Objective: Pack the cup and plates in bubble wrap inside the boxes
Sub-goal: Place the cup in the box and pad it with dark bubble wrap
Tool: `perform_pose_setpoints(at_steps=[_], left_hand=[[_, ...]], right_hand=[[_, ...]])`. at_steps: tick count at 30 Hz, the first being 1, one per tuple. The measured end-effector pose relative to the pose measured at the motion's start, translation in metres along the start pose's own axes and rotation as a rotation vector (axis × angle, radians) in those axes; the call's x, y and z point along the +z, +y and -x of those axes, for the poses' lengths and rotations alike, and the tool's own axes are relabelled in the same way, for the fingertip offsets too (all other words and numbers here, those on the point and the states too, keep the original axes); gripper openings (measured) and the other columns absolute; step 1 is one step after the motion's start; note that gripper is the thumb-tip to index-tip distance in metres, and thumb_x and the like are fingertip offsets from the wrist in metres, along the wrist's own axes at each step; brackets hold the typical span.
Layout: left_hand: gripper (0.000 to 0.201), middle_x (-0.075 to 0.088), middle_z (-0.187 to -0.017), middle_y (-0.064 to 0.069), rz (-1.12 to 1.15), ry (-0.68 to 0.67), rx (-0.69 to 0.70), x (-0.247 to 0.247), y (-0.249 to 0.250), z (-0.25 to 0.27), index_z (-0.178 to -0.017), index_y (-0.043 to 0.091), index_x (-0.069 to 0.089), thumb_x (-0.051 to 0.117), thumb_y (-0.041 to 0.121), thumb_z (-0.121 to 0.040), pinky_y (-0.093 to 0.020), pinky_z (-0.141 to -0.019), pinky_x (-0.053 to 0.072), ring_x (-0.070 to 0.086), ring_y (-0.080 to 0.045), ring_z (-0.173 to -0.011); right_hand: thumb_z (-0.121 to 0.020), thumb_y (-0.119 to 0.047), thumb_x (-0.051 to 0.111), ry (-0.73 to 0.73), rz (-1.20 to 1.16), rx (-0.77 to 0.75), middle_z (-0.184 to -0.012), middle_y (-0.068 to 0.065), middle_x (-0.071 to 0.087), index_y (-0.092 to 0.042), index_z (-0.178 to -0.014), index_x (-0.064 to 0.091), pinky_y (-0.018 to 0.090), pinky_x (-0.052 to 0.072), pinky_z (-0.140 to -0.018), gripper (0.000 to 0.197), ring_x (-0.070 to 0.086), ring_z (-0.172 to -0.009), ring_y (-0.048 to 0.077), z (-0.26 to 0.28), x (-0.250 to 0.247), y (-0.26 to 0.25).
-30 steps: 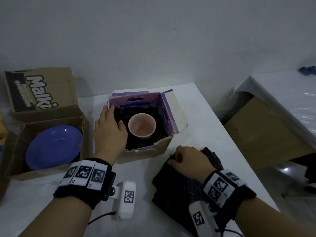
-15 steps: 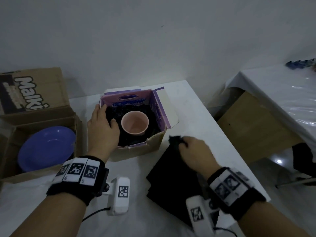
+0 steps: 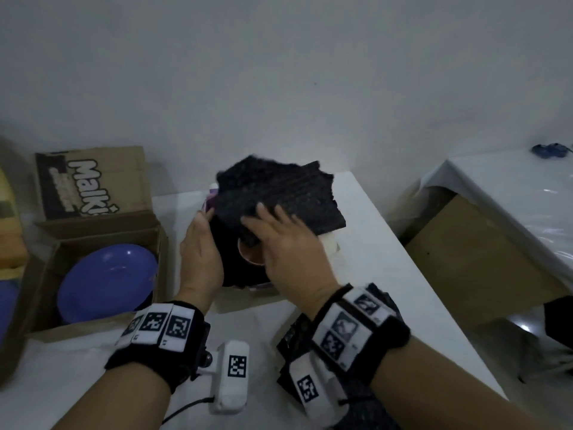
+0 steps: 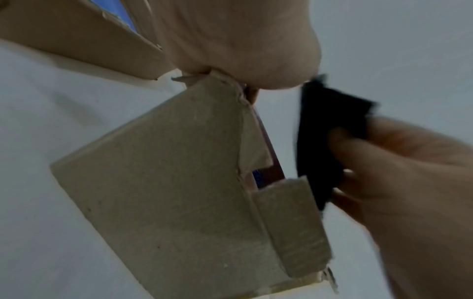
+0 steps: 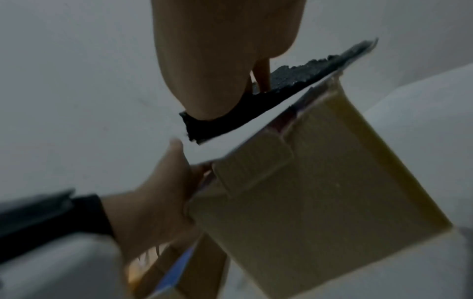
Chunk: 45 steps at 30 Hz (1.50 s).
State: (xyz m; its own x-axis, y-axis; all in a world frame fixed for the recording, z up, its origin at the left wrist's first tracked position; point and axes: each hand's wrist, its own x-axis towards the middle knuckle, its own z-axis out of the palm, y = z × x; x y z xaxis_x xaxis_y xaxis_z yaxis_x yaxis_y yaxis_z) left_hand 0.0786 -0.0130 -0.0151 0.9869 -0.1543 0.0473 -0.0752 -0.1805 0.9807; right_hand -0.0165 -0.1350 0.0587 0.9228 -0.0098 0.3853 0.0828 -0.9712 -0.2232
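Note:
My right hand (image 3: 263, 221) pinches a black bubble wrap sheet (image 3: 273, 190) and holds it over the small purple-lined box (image 3: 248, 297), covering most of its opening. Under the sheet's near edge only a sliver of the pink cup (image 3: 249, 257) shows. My left hand (image 3: 201, 243) grips the box's left wall. In the left wrist view the right hand's fingers (image 4: 358, 153) curl around the sheet (image 4: 322, 113) beside the box (image 4: 166, 192). A blue plate (image 3: 105, 280) lies in an open cardboard box (image 3: 46, 274) to the left.
More black wrap (image 3: 291, 339) lies on the white table (image 3: 372, 259) under my right wrist. The plate box's printed flap (image 3: 90, 181) stands up at the back left. A second white table (image 3: 511, 197) and a brown carton (image 3: 474, 262) are to the right.
My right hand lifted a black sheet off the pile on the table and carried it up and forward over the cup's box. The left hand stayed on the box.

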Motion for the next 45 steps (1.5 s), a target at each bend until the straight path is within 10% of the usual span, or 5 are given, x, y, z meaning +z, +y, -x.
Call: perform_pose_setpoints(at_steps=[5, 10, 18, 36, 45], left_hand=[[0.085, 0.054, -0.134, 0.001, -0.011, 0.004, 0.016, -0.001, 0.006, 0.003, -0.132, 0.033, 0.050, 0.005, 0.081, -0.080, -0.049, -0.109, 0.034, 0.047, -0.021, -0.126], [0.089, 0.039, -0.148, -0.002, -0.107, 0.017, 0.008, 0.000, 0.012, 0.008, -0.140, 0.025, 0.043, 0.003, 0.075, -0.078, -0.045, -0.116, 0.023, 0.031, -0.018, -0.138], [0.082, 0.030, -0.153, 0.006, -0.135, 0.013, -0.005, 0.000, 0.013, 0.010, -0.143, 0.027, 0.039, 0.010, 0.071, -0.080, -0.038, -0.119, 0.014, 0.020, -0.011, -0.142], [0.081, 0.033, -0.152, 0.005, -0.119, 0.040, 0.018, 0.002, 0.012, 0.011, -0.140, 0.026, 0.042, 0.013, 0.072, -0.080, -0.041, -0.118, 0.018, 0.023, -0.009, -0.141], [0.064, 0.032, -0.152, 0.005, -0.184, 0.019, 0.025, 0.002, 0.015, 0.012, -0.141, 0.026, 0.041, 0.022, 0.058, -0.089, -0.036, -0.118, 0.017, 0.022, -0.009, -0.142]], right_hand=[[-0.102, -0.033, 0.030, -0.606, -0.145, 0.133, -0.146, 0.009, 0.042, -0.034, -0.144, 0.033, 0.046, 0.024, -0.113, 0.043, 0.032, -0.134, 0.037, 0.002, 0.028, -0.001], [-0.097, -0.048, 0.038, -0.244, -0.240, 0.249, -0.119, 0.003, 0.061, -0.024, -0.121, 0.058, 0.036, 0.048, -0.087, 0.039, 0.057, -0.108, 0.023, -0.015, 0.016, 0.006], [-0.080, -0.058, 0.059, -0.810, -0.020, 0.265, -0.158, 0.016, -0.011, -0.040, -0.148, 0.004, 0.049, 0.026, -0.114, 0.089, 0.015, -0.141, 0.045, -0.032, 0.033, 0.022], [-0.074, 0.009, 0.053, -0.074, 0.260, 0.037, -0.103, 0.021, 0.050, -0.001, -0.102, 0.055, 0.031, 0.036, -0.043, 0.030, 0.055, -0.072, 0.033, -0.079, 0.026, 0.040], [-0.094, -0.061, 0.018, -0.788, 0.280, 0.317, -0.126, 0.015, 0.052, -0.013, -0.129, 0.052, 0.042, 0.040, -0.093, 0.068, 0.046, -0.115, 0.033, -0.075, 0.053, 0.030]])
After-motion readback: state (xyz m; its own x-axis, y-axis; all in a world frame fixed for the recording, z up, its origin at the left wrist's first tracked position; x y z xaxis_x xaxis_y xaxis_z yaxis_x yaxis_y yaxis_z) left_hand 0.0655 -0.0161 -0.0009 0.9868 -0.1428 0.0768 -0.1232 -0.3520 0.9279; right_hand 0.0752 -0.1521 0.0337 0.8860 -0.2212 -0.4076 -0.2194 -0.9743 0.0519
